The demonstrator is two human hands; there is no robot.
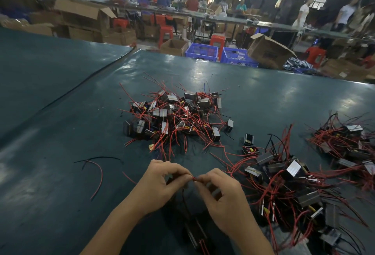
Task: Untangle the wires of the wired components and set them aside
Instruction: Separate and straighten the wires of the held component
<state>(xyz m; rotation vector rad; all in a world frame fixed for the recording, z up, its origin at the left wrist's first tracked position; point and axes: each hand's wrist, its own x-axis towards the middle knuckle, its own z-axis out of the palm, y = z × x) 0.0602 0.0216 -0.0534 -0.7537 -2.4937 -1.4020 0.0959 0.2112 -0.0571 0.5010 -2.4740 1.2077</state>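
Red wire (193, 178) is stretched short between two hands, just above the green table (60, 133) near its front edge. The left hand (160, 181) pinches the wire between thumb and forefinger tips, its other fingers loosely curled. The right hand (221, 200) pinches the same wire just beside that, its other fingers bent under. Below the hands is one dark component (195, 232), blurred; I cannot tell whether it hangs or lies on the table.

Three heaps of wired components lie on the table: a middle heap (174, 117) beyond the hands, a right heap (284, 185) just beside the right hand, and a far heap (349, 147) at the right edge. Between the middle and right heaps stand two singles, a lone block (229, 125) and a second block (248, 139). Left of the hands lie two loose pieces, a red strand (101, 175) and a black strand (97, 157), touching at one end. Two blue crates stand behind the table, a left crate (202, 52) and a right crate (237, 56).
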